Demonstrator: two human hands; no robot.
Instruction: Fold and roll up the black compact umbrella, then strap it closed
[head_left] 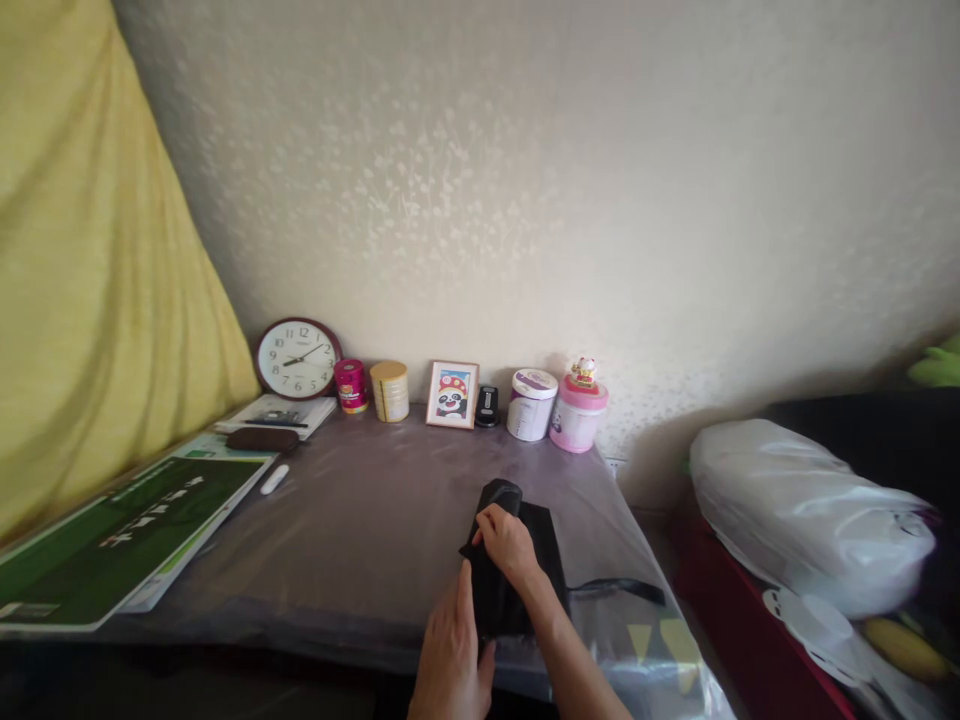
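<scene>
A black piece of folded cloth [546, 545] lies near the front of the table, in front of me. Its upper left part is rolled or folded over, and a thin black strap [619, 588] trails off to its right. My right hand [506, 540] is on top of the cloth, its fingers curled closed around the folded part. Along the left edge rests my left hand [454, 645], fingers stretched out and thumb apart, touching the cloth's side. What kind of cloth article this is, I cannot tell.
The plastic-covered table [360, 510] carries a clock [298, 358], tins, a framed panda picture [452, 394] and tubs [532, 405] along the wall. Green-covered papers [142, 530], a brown case [262, 440] and a white object [275, 480] lie left. A white bag [802, 500] sits right.
</scene>
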